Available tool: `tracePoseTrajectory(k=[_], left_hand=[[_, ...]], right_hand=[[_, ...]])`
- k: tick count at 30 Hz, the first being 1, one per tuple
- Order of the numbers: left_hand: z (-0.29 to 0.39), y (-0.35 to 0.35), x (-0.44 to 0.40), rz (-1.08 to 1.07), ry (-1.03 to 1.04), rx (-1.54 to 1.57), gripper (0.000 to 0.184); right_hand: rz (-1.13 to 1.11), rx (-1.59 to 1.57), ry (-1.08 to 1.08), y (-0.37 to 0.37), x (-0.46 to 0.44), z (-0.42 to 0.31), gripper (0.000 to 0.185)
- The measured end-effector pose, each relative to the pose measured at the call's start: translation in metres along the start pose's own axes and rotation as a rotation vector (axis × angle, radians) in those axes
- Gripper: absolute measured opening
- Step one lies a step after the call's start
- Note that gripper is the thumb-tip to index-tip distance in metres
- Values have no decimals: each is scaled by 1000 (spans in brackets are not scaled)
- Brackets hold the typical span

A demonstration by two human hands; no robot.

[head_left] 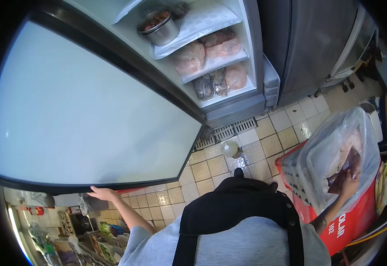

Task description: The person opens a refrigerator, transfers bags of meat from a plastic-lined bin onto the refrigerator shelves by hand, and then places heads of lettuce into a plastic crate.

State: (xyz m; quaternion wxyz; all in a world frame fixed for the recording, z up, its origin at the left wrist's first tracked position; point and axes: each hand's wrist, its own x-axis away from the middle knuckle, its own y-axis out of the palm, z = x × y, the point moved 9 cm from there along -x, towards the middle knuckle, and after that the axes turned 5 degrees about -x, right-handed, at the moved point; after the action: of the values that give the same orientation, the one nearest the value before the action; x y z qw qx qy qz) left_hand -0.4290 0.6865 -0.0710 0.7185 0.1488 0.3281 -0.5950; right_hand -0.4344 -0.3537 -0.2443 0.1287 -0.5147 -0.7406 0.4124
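Observation:
My left hand (101, 193) rests at the edge of the wide open fridge door (91, 111), its fingers apart against the dark rim. On the right, my right hand (349, 184) is closed on a dark red bagged piece of meat (350, 164), over a crate lined with clear plastic (317, 155). Paler meat (350, 142) lies in the same liner. Inside the fridge, bagged meat (189, 57) fills the middle shelf, and more bags (235, 76) sit on the bottom one. A metal pot (161, 32) with brown food stands on the upper shelf.
A round, pale container (230, 149) stands on the tiled floor near a drain grate (224, 132). Beside the fridge is a steel cabinet (313, 48). A red cooler (348, 221) is below the lined crate. Green and yellow bags (386, 186) lie at the right.

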Motion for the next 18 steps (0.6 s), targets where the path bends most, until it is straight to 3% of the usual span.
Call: tracePoseTrajectory(k=[1,3,6,7,8,9,11,12,13,16,18], left_hand=[[-23,9,6,39,92,-82,59],[-73,27,50,156,-35,-296,58],[-115,73,174,-39,-329,-616,57],[-132,103,224,-164,-410,-668,54],[-128,148,278,-542,-304,-848,52],[-84,182,348,-931,-671,-124,53],[6,249,420,-1206,-175,30,52],[78,277,443,-1296,295,-6,55],[151,302,461,-1383,473,274,56],[289,379,501,-1342,854,333,57],[346,447,530,-1364,990,327,61]], right_hand=[[-9,-65,-25,-11,6,-31,40],[-66,-236,-62,-18,16,-80,36],[-205,-580,-72,2,32,-140,34],[-245,-707,-64,17,40,-162,35],[-287,-836,-59,33,46,-184,35],[-351,-821,-41,55,52,-200,36],[-469,-900,51,115,63,-221,36],[-533,-882,-1,138,71,-245,35],[-493,-791,-36,161,74,-261,28],[-522,-569,16,221,87,-302,15],[-620,-660,49,266,87,-310,14]])
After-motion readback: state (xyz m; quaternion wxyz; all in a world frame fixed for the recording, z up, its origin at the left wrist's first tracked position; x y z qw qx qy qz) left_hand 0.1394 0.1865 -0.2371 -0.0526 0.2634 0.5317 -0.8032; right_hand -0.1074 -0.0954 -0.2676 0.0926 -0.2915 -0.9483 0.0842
